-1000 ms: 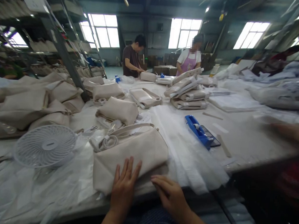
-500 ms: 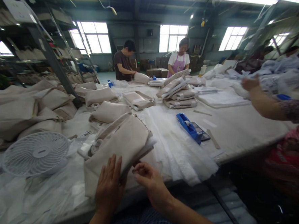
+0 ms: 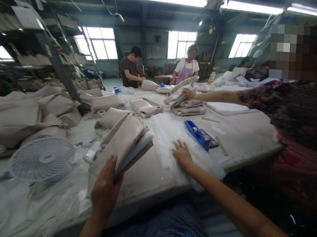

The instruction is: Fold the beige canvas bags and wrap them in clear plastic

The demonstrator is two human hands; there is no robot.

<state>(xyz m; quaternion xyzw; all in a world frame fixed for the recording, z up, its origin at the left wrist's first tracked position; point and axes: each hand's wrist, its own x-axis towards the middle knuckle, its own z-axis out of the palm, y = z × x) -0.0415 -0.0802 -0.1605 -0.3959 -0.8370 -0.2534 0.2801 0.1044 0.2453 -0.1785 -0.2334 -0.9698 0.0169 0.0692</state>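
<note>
A beige handbag (image 3: pixel 119 137) leans near the table's front edge, its side parted to show white sheet-like stuffing (image 3: pixel 137 151). My left hand (image 3: pixel 107 183) grips its near lower part, fingers lying together along the beige face and thumb by the parted edge. To the right, my right hand (image 3: pixel 182 156) rests with fingers spread on a layered stack of clear plastic bags (image 3: pixel 163 133). It holds nothing that I can make out. Just beyond that hand lies a blue tape dispenser (image 3: pixel 196 134), beside a dark flat device (image 3: pixel 209 138).
A white fan (image 3: pixel 44 158) stands at the left, before a heap of beige bags (image 3: pixel 13 120). More folded bags (image 3: pixel 188 108) are piled mid-table, where a co-worker's hand (image 3: pixel 189 94) reaches in from the right. Two people (image 3: pixel 130 68) work across the table.
My right hand has left the handbag's side and moved right onto the plastic bags. The handbag's side shows more stuffing. A co-worker has leaned in from the right, reaching to the pile.
</note>
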